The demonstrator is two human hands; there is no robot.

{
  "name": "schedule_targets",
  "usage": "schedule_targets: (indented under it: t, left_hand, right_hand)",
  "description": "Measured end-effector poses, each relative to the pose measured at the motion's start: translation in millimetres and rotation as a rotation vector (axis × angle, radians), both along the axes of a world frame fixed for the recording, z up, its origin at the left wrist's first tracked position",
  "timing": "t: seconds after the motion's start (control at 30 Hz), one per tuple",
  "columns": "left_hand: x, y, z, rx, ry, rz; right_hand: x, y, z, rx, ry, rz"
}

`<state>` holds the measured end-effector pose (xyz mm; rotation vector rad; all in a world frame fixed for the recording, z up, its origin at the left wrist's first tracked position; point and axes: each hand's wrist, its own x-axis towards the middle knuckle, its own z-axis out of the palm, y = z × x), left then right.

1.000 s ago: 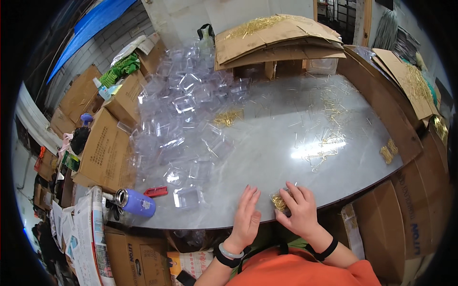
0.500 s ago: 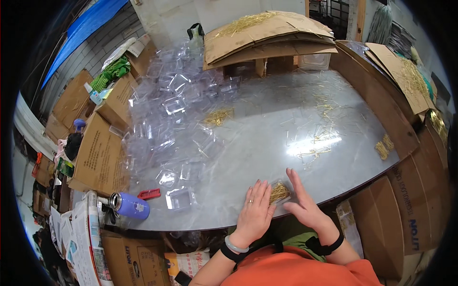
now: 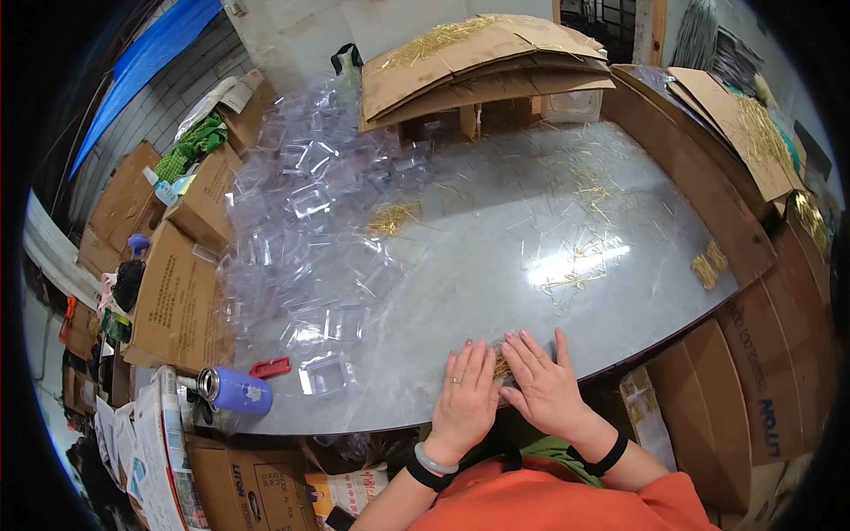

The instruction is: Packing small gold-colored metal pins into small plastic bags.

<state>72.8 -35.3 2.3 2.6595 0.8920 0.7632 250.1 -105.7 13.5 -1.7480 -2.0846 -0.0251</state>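
Note:
At the near edge of the grey table, a small bundle of thin gold wire-like pieces [image 3: 502, 365] shows in the narrow gap between my hands. The clear plastic box around it is mostly covered. My left hand [image 3: 467, 394] lies over its left side, fingers straight and close together. From the right, my right hand [image 3: 542, 380] rests flat across it, fingers stretched and thumb apart. Neither hand is wrapped around anything. Many clear plastic boxes [image 3: 326, 375] spread over the table's left side, and a loose gold pile [image 3: 392, 219] lies beside them.
A purple bottle [image 3: 237, 391] lies on its side by a red tool [image 3: 269, 366] at the left. Two gold bundles [image 3: 709, 265] sit near the right edge. Bent cardboard sheets [image 3: 496, 71] form a cover at the back; cartons [image 3: 181, 292] line the left side.
My right hand has come down and left onto the small box, covering most of the gold pieces. My left hand stays beside it. The whole view has shifted slightly.

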Motion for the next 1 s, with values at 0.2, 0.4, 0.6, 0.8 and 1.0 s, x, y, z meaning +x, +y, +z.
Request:
schedule_targets:
  t: [0.2, 0.4, 0.6, 0.8, 1.0]
  left_hand:
    - [-1.7, 3.7, -3.4, 0.053, 0.032, -0.024]
    - [-5.5, 6.7, 2.0, -0.092, 0.056, -0.040]
    - [-16.1, 6.6, 3.3, -0.399, -0.329, -0.027]
    - [-20.2, 3.8, 3.4, -0.372, -0.283, 0.005]
    - [-16.2, 5.6, -5.2, -0.288, -0.170, 0.005]
  right_hand:
    - [0.0, 0.4, 1.2, 0.001, 0.026, -0.002]
    - [1.5, 16.8, -6.1, -0.007, 0.005, 0.136]
    - [-0.7, 0.0, -2.3, 0.075, -0.154, -0.065]
    - [90.6, -44.7, -19.1, 0.125, -0.320, -0.662]
    - [209.5, -63.7, -32.3, 0.027, -0.408, -1.055]
